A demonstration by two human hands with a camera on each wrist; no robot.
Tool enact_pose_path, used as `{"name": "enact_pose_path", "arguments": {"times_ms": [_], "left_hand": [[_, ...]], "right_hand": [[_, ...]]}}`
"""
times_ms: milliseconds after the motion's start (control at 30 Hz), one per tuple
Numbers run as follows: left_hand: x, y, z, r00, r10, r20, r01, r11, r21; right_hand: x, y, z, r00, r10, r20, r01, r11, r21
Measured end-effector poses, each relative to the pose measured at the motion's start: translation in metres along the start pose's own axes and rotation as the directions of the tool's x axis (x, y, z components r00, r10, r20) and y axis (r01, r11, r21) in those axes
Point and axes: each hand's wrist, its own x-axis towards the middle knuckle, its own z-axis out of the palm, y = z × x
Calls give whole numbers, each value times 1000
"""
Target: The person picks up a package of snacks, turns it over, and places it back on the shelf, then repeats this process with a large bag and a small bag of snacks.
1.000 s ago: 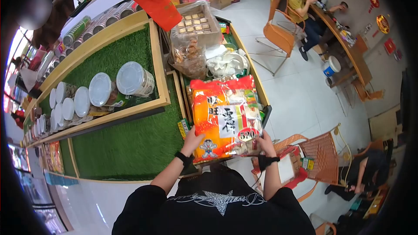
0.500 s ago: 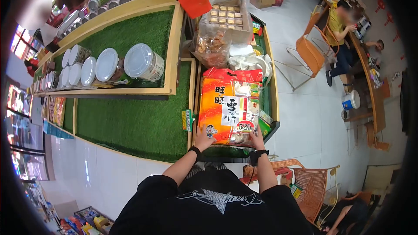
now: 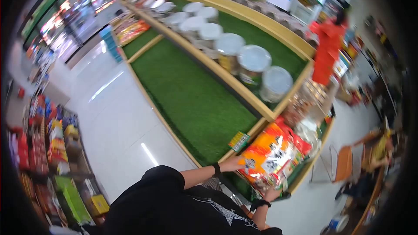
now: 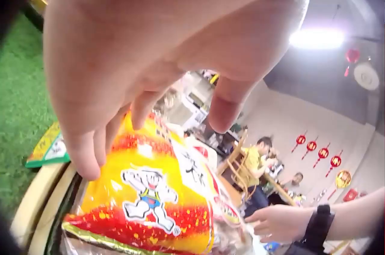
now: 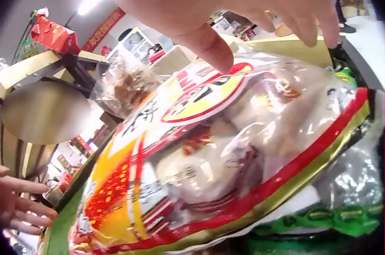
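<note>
A large orange and red plastic bag of individually wrapped rice crackers (image 3: 270, 152) lies in the end section of the green-lined display stand. My left hand (image 3: 231, 164) is at the bag's near left corner, fingers loosely extended; its fingertips (image 4: 90, 167) overlap the printed cartoon figure's side of the bag in the left wrist view. At the near right corner is my right hand (image 3: 272, 194). In the right wrist view its thumb (image 5: 213, 50) and relaxed fingers hang over the bag's clear, see-through part, not curled around it.
Beyond the bag are a bag of brown snacks (image 3: 300, 104) and white plastic (image 3: 308, 129). A price card (image 3: 239, 140) stands by the wooden divider. Lidded jars (image 3: 254, 58) line the upper shelf. A red bag (image 3: 326, 48) hangs at the stand's corner. An orange chair (image 3: 344, 163) is to the right.
The cracker bag was held up in both hands, then lowered into the stand's end section. The fingers have loosened. The head view has swung left, bringing the left aisle and shelves in.
</note>
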Motion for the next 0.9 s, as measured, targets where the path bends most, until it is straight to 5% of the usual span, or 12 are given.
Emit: {"name": "enact_pose_path", "arguments": {"times_ms": [33,100,233,333,400,500,533,633,700,900], "left_hand": [[-32,43,-19,999,-1,-32,-2,996,-84],[-68,45,-47,994,-2,-106,-15,987,-161],[-176,61,-117,934,64,-352,-65,998,7],[-257,40,-155,834,81,-546,-11,991,130],[-308,10,-172,655,171,-736,47,963,265],[-388,-5,-193,524,93,-847,86,983,161],[-413,-6,-198,510,83,-856,91,984,150],[-477,-17,-202,359,-74,-930,154,988,-19],[-512,-30,-200,207,-56,-977,156,987,-24],[-580,-49,-182,-35,-175,-984,145,973,-178]], "right_hand": [[-11,-16,-6,998,-12,-60,7,997,-82],[-26,-43,-11,981,-158,110,147,984,103],[-80,-98,-3,952,-291,95,288,956,48],[-119,-129,16,923,-375,85,349,909,227],[-149,-153,27,877,-471,96,441,867,230],[-192,-187,59,807,-561,186,476,803,358],[-217,-205,67,793,-548,267,322,749,579],[-279,-254,87,641,-706,301,481,676,559],[-319,-286,94,590,-693,414,441,706,554],[-401,-352,119,286,-780,556,515,615,598]]}}
